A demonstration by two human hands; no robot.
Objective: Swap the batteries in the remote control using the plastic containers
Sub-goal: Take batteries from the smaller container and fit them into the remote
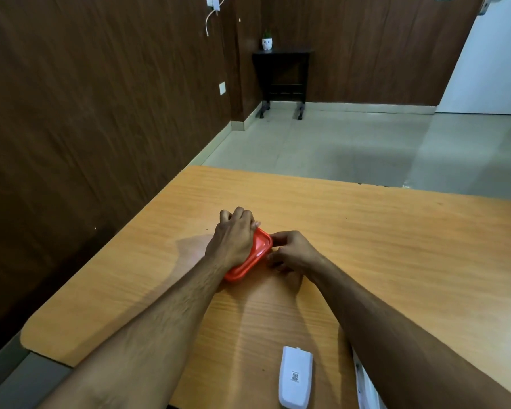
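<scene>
Both forearms reach forward over the wooden tabletop [366,231] and meet at an orange plastic container [258,252] lying near its middle. The left hand [233,240] lies over the container's top, its fingers curled down over the far edge, gripping it. The right hand [292,252] sits at the container's right side, its fingers bent and pinching at the lid's rim. A white remote control [295,376] lies back-up at the near edge, between the two forearms, well apart from the container.
</scene>
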